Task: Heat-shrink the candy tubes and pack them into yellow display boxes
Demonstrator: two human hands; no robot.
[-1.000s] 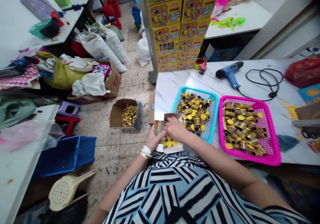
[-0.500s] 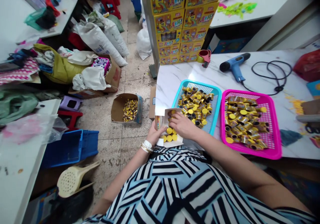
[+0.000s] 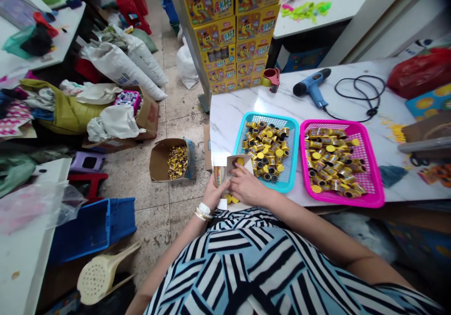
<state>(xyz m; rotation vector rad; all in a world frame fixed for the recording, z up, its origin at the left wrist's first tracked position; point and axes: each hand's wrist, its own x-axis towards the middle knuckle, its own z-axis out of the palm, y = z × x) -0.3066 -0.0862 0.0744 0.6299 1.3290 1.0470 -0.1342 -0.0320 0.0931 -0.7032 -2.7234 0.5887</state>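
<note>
My left hand (image 3: 214, 193) grips the side of an open white card carton (image 3: 240, 161) and a printed paper-wrapped tube (image 3: 219, 175) stands against its palm. My right hand (image 3: 248, 188) lies curled over the carton, touching the yellow-capped canisters (image 3: 229, 198) packed inside, and mostly hides them. A teal mesh basket (image 3: 294, 155) just right of my right hand holds a heap of gold canisters with yellow caps (image 3: 266, 153). A magenta mesh basket (image 3: 373, 183) beyond it holds more canisters (image 3: 333, 162).
On the marble-topped table (image 3: 239, 103) lie a blue heat gun (image 3: 312, 84) with a black cord (image 3: 359, 89) and a red tape roll (image 3: 271, 79). Yellow cartons (image 3: 225, 35) are stacked behind. Left below, a floor box (image 3: 177, 162) holds wrapped sweets, among sacks and a blue crate (image 3: 88, 233).
The whole view has shifted left and slightly down as my head turned. My right hand has moved down over the white carton, covering more of the yellow caps.
</note>
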